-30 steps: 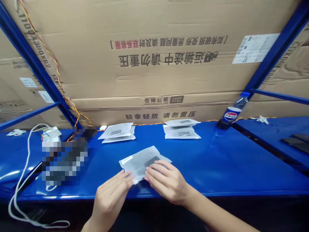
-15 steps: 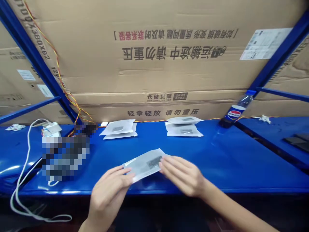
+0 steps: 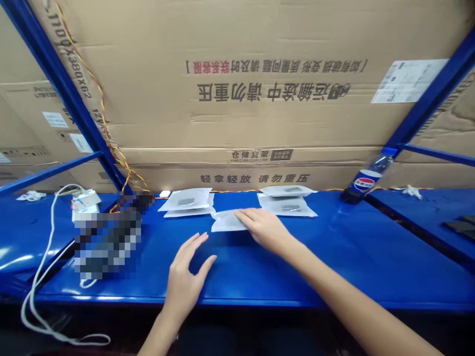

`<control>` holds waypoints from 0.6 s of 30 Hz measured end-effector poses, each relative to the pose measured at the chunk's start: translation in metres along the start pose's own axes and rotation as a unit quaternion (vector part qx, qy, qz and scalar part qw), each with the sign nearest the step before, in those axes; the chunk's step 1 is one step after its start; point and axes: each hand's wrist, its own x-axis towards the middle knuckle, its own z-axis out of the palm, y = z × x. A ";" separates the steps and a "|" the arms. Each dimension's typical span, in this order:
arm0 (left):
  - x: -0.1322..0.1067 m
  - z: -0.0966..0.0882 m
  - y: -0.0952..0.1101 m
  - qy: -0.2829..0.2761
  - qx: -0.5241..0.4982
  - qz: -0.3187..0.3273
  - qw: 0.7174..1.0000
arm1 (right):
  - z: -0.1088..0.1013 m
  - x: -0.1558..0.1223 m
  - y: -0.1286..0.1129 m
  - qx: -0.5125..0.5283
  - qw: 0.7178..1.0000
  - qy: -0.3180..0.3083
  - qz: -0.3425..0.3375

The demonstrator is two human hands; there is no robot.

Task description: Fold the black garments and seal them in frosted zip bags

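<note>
My right hand [image 3: 261, 228] grips a frosted white plastic bag [image 3: 227, 221] by its right end, above the blue shelf [image 3: 237, 277]. The hand covers the part of the bag where a dark item showed through. Below and to the left of the bag, my left hand [image 3: 189, 269] is open, thumb apart from the fingers, holding nothing. Two similar bags lie in a left stack [image 3: 187, 200], each item inside seen as a dark patch. Another stack of two bags [image 3: 287, 205] lies to the right, just beyond my right hand.
A cola bottle [image 3: 367, 180] leans at the back right by the blue post. A pixelated dark object [image 3: 111, 242] lies at left, beside a white power strip [image 3: 86, 202] and a white cable [image 3: 31, 291] hanging over the front edge. Cardboard [image 3: 237, 123] stands behind.
My left hand has let go of the bag and opened. My right hand has carried the bag away from me, toward the gap between the stacks. The view has shifted slightly.
</note>
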 end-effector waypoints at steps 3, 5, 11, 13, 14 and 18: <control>-0.003 0.002 -0.004 -0.044 0.008 -0.043 0.998 | 0.022 0.025 0.039 0.003 0.998 0.024 0.057; -0.006 0.005 -0.003 -0.064 0.007 -0.038 0.997 | 0.039 0.033 0.052 0.017 0.998 0.018 0.065; 0.008 0.001 -0.001 -0.079 0.030 0.024 0.996 | 0.058 0.024 0.050 0.091 0.994 0.019 0.053; 0.036 -0.003 -0.014 -0.094 0.079 0.085 0.989 | 0.050 0.020 0.048 0.118 0.990 0.046 0.067; 0.055 -0.004 -0.024 -0.099 0.122 0.116 0.981 | 0.046 0.019 0.048 0.130 0.987 0.057 0.076; 0.129 0.002 -0.069 -0.121 0.195 0.177 0.957 | 0.038 0.023 0.046 0.156 0.981 0.065 0.090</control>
